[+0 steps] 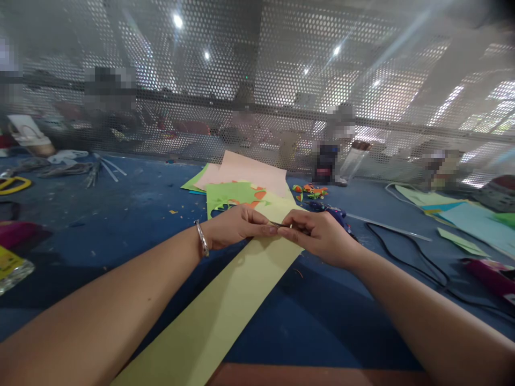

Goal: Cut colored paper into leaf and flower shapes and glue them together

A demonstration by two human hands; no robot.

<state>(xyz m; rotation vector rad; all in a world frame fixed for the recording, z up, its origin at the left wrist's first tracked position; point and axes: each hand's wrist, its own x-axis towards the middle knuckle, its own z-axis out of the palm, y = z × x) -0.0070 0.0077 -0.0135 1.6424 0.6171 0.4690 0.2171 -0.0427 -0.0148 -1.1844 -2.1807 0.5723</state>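
My left hand (pixel 241 224), with a silver bracelet at its wrist, is closed in a pinch. My right hand (pixel 322 236) pinches from the other side, so the fingertips of both nearly meet. Between them shows a small, thin, dark piece (pixel 276 224), too small to name. Beneath the hands a long pale yellow-green paper strip (pixel 225 300) runs toward the front edge. Just beyond lie a bright green cut-out sheet (pixel 221 194) with orange scraps (pixel 259 197) and pale pink paper (pixel 253 170). Behind my right hand a dark blue tool (pixel 337 213) is partly hidden.
Small orange and green paper pieces (pixel 316 191) lie past my right hand. A clear stick (pixel 390 227) and black cable (pixel 396 260) cross the right side, near coloured sheets (pixel 475 220). Yellow handles (pixel 16 185) rest far left. A perforated metal screen (pixel 241 118) closes the table's back.
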